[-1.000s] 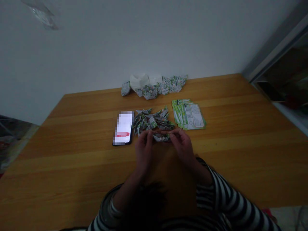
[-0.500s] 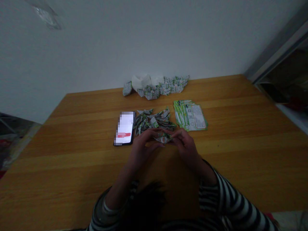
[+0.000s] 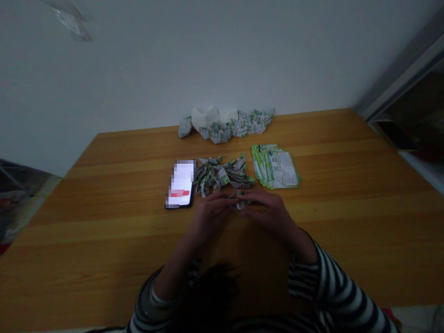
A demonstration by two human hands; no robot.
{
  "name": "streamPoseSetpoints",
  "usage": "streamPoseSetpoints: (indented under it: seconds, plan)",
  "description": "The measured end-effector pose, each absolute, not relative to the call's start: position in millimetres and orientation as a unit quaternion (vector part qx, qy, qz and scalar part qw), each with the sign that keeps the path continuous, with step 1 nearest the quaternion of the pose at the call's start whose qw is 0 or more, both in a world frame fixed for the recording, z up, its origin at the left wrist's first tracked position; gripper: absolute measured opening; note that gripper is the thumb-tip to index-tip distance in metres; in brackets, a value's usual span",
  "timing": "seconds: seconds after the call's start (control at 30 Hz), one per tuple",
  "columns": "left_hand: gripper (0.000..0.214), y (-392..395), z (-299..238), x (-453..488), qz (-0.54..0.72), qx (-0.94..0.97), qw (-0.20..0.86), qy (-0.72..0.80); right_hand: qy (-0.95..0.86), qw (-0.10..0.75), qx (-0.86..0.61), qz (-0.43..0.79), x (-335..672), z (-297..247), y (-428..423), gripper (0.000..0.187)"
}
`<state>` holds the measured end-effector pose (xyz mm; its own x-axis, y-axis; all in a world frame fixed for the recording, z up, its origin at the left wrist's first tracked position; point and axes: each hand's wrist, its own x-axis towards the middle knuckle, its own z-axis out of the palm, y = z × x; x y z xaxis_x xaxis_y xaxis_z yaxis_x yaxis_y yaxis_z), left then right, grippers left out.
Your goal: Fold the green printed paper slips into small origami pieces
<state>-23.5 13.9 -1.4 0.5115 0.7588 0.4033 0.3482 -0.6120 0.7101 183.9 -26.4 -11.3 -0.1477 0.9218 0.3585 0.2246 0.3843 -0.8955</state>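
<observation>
Between my two hands is a small piece of folded printed paper (image 3: 239,204), partly covered by my fingers. My left hand (image 3: 210,217) pinches its left side, with the fingers above and the thumb below. From the right, my right hand (image 3: 272,212) grips the other side, its fingertips meeting those of the left. Just beyond my hands lies a loose heap of folded paper pieces (image 3: 222,175), green, grey and white. A fanned stack of flat green-and-white printed sheets (image 3: 285,167) rests to the right of the heap.
A phone (image 3: 181,180) with a lit screen lies left of the heap. Against the wall (image 3: 222,55) stand several folded paper shapes (image 3: 220,133) and white crumpled paper (image 3: 205,118). All of this is on a wooden table (image 3: 114,194).
My right hand has shifted slightly left and its fingers have straightened over the folded paper, covering more of it. The hands are closer together. The view has moved very slightly.
</observation>
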Motion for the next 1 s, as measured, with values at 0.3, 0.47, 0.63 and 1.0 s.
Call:
streamPoseSetpoints:
  seconds: [0.3, 0.47, 0.63, 1.0]
  plan:
    - [0.016, 10.0, 1.1, -20.6, 0.386, 0.812, 0.299, 0.319, -0.699, 0.515, -0.409, 0.283, 188.7, -15.2, -23.4, 0.023]
    - [0.014, 7.5, 2.7, -19.0, 0.400, 0.815, 0.268, 0.323, -0.716, 0.513, -0.415, 0.227, 185.1, -21.0, -21.6, 0.012]
    - [0.013, 5.0, 1.6, -12.9, 0.416, 0.812, 0.256, 0.320, -0.682, 0.532, -0.445, 0.231, 177.1, -17.5, -21.9, 0.008]
    - [0.027, -2.2, -1.8, 15.2, 0.502, 0.496, 0.515, 0.487, -0.422, 0.612, -0.538, 0.398, 152.6, -11.1, -32.9, 0.022]
